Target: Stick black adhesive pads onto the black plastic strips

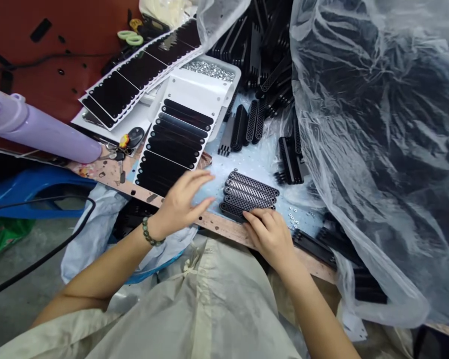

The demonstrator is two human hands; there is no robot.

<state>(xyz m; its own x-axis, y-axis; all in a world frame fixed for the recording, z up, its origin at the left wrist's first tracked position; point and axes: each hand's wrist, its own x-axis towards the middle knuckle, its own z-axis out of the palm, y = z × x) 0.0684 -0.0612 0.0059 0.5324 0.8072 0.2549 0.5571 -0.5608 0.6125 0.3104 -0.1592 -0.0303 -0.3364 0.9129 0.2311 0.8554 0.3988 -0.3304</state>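
Note:
Several black perforated strips (251,190) with rounded ends lie side by side on the light blue work surface. My right hand (271,232) has its fingers bent and pressed together at the right end of the nearest strip, touching it; the fingertips partly cover that end. To the left, my left hand (183,199) is held over the table's front edge, thumb and fingers apart, with nothing in it. Just beyond it lies a white backing sheet (198,92) bearing long black stickers, its lower corner near my left fingers.
A tray of small metal nuts (209,70) stands behind the sheet. More sticker sheets (142,70), keys (115,155) and a purple bottle (45,127) are on the left. Black parts (254,50) are piled at the back. Clear plastic (359,124) covers the right side; loose nuts (293,217) lie nearby.

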